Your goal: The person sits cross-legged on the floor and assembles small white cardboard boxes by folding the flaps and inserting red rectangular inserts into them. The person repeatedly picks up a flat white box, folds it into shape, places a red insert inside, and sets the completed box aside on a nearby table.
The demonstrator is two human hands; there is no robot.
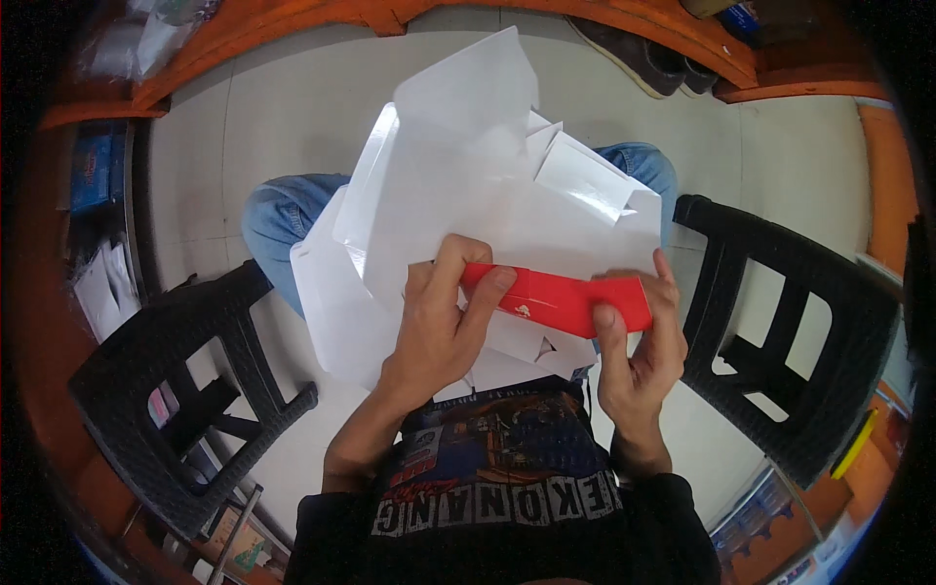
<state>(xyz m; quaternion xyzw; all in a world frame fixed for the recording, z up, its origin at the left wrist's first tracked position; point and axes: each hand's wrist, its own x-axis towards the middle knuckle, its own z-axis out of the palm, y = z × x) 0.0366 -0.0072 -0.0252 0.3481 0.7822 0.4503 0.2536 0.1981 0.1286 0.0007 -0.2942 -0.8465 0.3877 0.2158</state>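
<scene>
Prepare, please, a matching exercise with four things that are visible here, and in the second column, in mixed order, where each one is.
Things:
1. red piece
2. white sheets
3. dark shoes
4. black stools

Places:
A. one at each side of the person
B. on the floor by the orange frame, upper right of the picture
C. between the left hand and the right hand, gripped by both
D. spread over the legs in blue jeans

Right pairs: 1-C, 2-D, 3-B, 4-A
</scene>
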